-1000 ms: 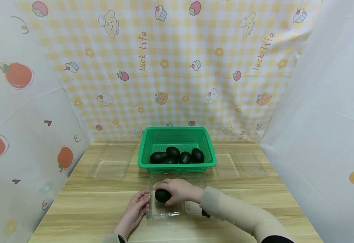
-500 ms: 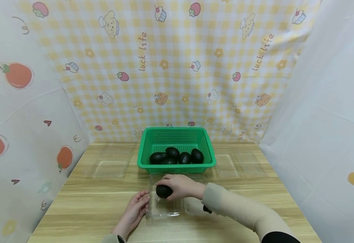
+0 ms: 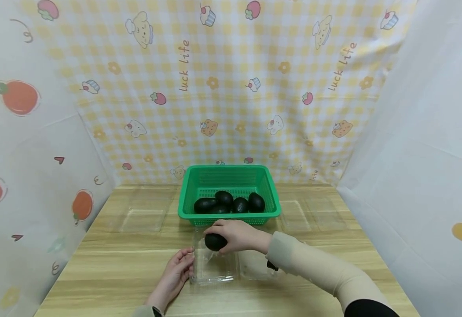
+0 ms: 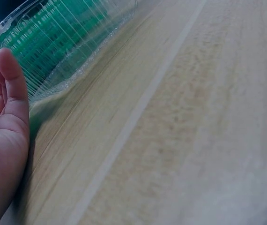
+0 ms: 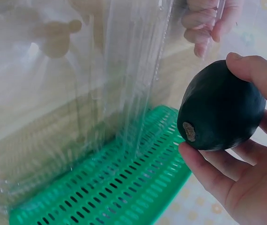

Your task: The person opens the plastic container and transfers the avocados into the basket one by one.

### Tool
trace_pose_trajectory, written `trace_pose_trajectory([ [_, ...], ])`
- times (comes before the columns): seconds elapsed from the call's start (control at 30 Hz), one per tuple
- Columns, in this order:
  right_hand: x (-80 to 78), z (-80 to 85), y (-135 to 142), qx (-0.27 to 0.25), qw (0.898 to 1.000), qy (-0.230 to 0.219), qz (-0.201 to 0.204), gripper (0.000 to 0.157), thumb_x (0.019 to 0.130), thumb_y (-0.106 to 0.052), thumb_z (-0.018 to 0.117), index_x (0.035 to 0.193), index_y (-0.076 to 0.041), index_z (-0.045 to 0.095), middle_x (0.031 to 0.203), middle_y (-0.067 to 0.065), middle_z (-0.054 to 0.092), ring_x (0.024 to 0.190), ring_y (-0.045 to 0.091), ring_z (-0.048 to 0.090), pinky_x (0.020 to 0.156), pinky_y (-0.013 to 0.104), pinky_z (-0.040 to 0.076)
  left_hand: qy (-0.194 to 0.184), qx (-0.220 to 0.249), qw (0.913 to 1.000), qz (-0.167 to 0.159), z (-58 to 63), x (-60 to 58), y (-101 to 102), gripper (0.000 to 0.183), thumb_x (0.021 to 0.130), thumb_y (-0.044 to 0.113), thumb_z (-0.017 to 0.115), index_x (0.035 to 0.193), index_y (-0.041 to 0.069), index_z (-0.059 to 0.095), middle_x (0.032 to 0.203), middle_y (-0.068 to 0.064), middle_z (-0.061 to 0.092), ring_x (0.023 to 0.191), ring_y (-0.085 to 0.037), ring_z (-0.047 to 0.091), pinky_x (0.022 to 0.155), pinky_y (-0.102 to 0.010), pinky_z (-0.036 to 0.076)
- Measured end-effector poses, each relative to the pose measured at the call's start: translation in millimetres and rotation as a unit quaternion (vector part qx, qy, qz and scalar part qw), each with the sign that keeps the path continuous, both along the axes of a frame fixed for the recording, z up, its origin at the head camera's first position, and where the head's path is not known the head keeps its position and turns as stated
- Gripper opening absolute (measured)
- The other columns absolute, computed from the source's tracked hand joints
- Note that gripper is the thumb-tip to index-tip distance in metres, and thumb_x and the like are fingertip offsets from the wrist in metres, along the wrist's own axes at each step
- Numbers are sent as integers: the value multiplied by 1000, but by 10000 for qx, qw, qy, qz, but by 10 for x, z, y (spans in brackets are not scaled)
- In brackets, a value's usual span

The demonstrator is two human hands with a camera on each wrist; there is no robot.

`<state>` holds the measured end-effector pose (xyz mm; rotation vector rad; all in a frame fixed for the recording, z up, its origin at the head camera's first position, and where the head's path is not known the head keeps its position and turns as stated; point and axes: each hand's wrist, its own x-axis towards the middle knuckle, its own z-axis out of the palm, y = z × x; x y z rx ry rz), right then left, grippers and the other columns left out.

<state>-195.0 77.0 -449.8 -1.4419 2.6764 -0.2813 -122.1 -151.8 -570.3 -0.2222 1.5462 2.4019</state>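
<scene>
A dark avocado (image 3: 215,242) is gripped in my right hand (image 3: 236,236), above the far part of a clear plastic clamshell box (image 3: 215,268). In the right wrist view the avocado (image 5: 220,110) shows its stem scar, with thumb and fingers around it. My left hand (image 3: 177,270) pinches the box's left rim; in the left wrist view its thumb (image 4: 11,77) lies against the clear wall (image 4: 72,42). Right behind the box stands a green basket (image 3: 229,216) with several dark avocados (image 3: 240,205) inside.
Other clear plastic boxes lie flat on the wooden table (image 3: 116,264): one at the back left (image 3: 141,218), others at the back right (image 3: 296,215). A patterned cloth (image 3: 231,110) hangs behind the table, with white cloth at both sides.
My right hand has moved away from me toward the basket, carrying the avocado from the box's middle to its far part. The left hand has stayed at the box's left rim.
</scene>
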Motion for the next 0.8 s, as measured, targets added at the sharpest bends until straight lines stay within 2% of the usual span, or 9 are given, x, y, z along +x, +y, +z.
trace_pose_trajectory([
  [0.37,-14,161,105,-58,9998,-146,-130,64,81,-30,78,139,-26,51,130,-5,54,105,9,57,85,25,48,9,43,10000,72,-13,-4,8,25,95,2,55,118,1,48,90,-1,56,68,-9,50,58,-21,44],
  [0.63,-49,236,170,-111,9997,206,-101,62,81,-30,78,138,-23,53,129,-1,55,107,14,58,85,29,50,41,48,9999,78,-20,14,7,22,94,1,55,116,3,49,89,-1,55,67,-9,50,57,-20,44],
  [0.8,-67,360,226,-78,9993,335,-164,64,81,-32,78,138,-24,52,131,0,54,108,15,59,84,29,51,82,39,10000,35,-19,12,2,23,95,1,55,117,2,49,88,0,55,67,-8,50,58,-20,44],
])
